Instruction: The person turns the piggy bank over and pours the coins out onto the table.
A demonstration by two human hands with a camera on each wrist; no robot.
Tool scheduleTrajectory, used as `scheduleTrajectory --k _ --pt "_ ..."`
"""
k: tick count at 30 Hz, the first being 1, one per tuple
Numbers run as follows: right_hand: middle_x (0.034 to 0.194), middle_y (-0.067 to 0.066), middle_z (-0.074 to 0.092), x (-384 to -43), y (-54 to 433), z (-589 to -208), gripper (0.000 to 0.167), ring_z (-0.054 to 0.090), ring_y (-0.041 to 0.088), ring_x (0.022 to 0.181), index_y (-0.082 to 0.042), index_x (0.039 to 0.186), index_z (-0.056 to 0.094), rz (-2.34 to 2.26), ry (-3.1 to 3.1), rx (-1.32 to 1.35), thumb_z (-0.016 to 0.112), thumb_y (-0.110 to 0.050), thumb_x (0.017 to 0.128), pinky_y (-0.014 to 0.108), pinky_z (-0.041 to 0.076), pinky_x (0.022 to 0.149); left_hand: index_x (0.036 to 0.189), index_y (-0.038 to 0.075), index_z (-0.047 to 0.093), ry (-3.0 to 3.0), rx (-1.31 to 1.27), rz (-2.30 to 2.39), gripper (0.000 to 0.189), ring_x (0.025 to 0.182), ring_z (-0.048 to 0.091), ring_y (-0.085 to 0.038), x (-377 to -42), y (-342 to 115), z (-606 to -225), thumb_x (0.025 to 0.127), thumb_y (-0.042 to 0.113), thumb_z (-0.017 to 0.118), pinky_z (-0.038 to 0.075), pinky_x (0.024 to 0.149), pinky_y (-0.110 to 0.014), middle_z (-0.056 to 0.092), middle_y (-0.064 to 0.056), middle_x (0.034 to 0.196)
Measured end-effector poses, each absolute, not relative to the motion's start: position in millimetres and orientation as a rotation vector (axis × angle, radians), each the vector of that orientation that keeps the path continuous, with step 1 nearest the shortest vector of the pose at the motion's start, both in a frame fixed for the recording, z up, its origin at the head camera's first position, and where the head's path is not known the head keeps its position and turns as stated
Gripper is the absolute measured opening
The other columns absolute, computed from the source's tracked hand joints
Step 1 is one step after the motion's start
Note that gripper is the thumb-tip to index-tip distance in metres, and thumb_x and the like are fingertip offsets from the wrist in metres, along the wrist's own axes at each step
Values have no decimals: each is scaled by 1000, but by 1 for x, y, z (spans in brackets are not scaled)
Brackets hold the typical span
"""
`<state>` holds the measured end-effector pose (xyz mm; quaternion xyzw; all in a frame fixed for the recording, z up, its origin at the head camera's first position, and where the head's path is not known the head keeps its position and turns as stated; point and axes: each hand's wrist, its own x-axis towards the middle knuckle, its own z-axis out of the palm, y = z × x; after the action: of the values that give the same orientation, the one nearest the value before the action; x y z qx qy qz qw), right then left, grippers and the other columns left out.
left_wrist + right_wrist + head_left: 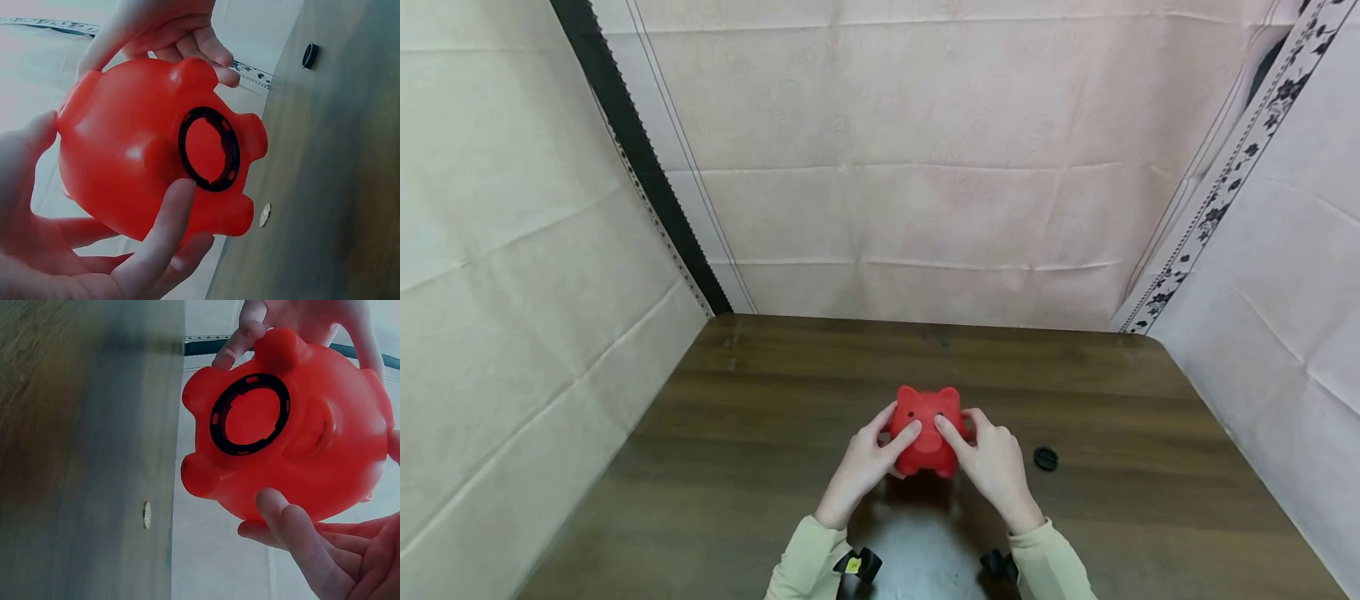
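A red piggy bank (927,429) is held up between both hands above the table. My left hand (867,467) grips one side, its thumb on the upper face; my right hand (996,468) grips the other side in the same way. In the left wrist view, the underside of the piggy bank (125,144) shows a round hole with a black ring (234,150) around it. A small coin (147,515) appears below the underside in both wrist views; in the head view it is hidden. To the right of my right hand lies a round black plug (1046,458).
The brown wooden table (715,467) has pale cloth panels (925,208) behind it and on both sides. A dark strip (647,158) runs along the left corner, and a floral border (1225,183) along the right.
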<state>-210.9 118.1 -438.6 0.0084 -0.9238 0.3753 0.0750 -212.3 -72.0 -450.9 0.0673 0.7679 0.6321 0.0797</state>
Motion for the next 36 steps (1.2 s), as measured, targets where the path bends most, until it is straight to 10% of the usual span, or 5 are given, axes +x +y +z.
scheduleTrajectory --k 9,17,25,32,36 --pt "136 11 56 -206 118 -446 77 62 25 110 -15 149 33 1378 -2322 462 74 -20 84 38 58 86 150 32 32 2370 647 2134 84 131 44 -28 -215 -79 -443 80 21 78 54 96 -39 38 -1 152" --pt "124 10 66 -216 113 -460 70 67 20 100 -11 143 41 1343 -2626 227 67 -46 88 35 58 84 148 19 39 2243 340 2040 73 125 51 -36 -217 -83 -438 84 19 74 55 93 -43 43 -14 148" --pt "140 9 52 -204 112 -433 83 57 27 118 -17 149 34 1364 -2199 526 78 -14 79 34 56 90 149 22 35 2272 777 2306 84 132 44 -33 -212 -82 -427 78 15 80 54 96 -40 32 -3 155" --pt "145 17 47 -226 105 -463 81 54 33 127 -11 153 20 1714 -2424 364 69 -19 90 40 53 97 147 17 39 2237 440 2195 74 129 46 -35 -221 -76 -436 83 8 74 54 96 -42 38 -11 152" --pt "150 9 41 -211 102 -453 92 49 28 130 -18 155 19 1658 -2285 417 76 -15 83 30 53 96 148 17 38 2290 689 2257 78 136 41 -33 -216 -75 -439 81 4 76 50 101 -36 28 -8 159"
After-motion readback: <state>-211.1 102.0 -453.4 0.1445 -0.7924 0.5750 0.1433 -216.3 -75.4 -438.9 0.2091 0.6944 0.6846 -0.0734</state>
